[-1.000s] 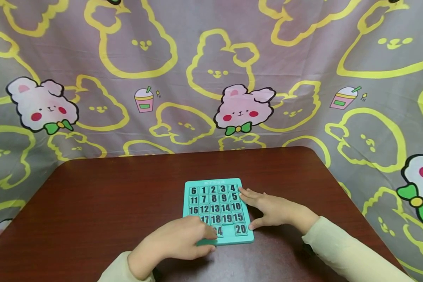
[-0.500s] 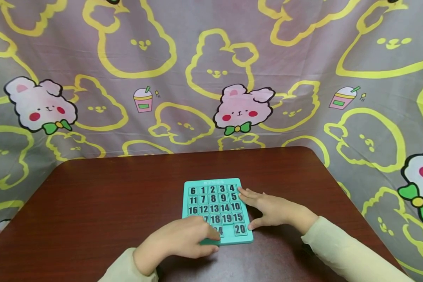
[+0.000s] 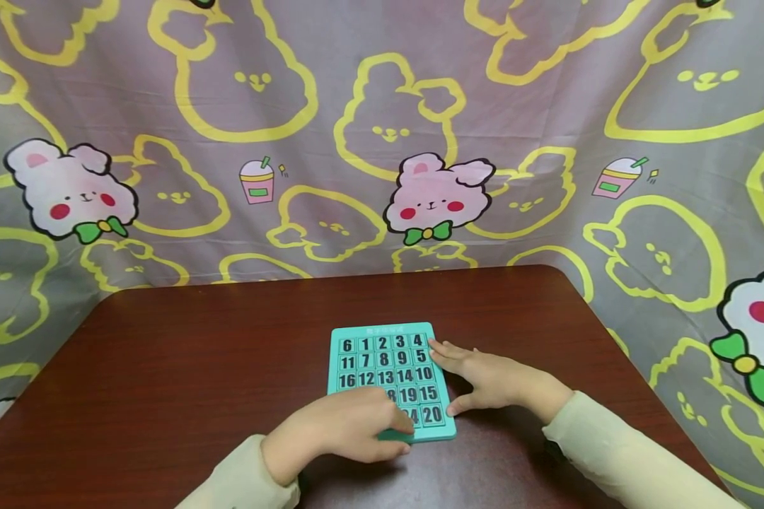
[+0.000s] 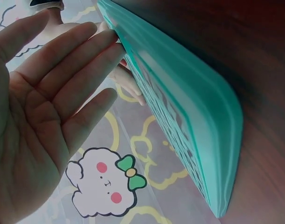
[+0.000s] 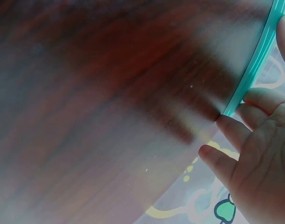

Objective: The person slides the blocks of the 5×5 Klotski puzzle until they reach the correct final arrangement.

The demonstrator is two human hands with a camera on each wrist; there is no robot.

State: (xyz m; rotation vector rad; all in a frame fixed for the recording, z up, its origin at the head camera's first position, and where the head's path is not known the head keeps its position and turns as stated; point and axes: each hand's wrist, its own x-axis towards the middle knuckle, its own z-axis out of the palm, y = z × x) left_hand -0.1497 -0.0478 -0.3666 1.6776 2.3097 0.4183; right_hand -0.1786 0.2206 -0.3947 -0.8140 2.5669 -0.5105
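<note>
A turquoise number slide puzzle (image 3: 382, 329) lies flat on the table, its tiles printed with black numbers. My left hand (image 3: 340, 428) reaches over the puzzle's lower left part. Its fingertips touch the bottom row at the 24 tile (image 3: 414, 417), which sits right beside the 20 tile (image 3: 432, 414). The left wrist view shows those fingers (image 4: 74, 65) extended, not curled. Part of the lower left tiles is hidden under this hand. My right hand (image 3: 493, 378) rests at the puzzle's right edge, fingers and thumb spread along the frame; in the right wrist view its fingertips touch the turquoise rim (image 5: 254, 70).
The puzzle is on a dark reddish-brown wooden table (image 3: 216, 353) with rounded far corners. A grey curtain (image 3: 331, 85) with yellow outlines and cartoon rabbits hangs behind the table and along both sides.
My left hand has moved right along the bottom row, and the 24 tile has slid right with it, filling the gap beside the 20. The right hand has stayed in place.
</note>
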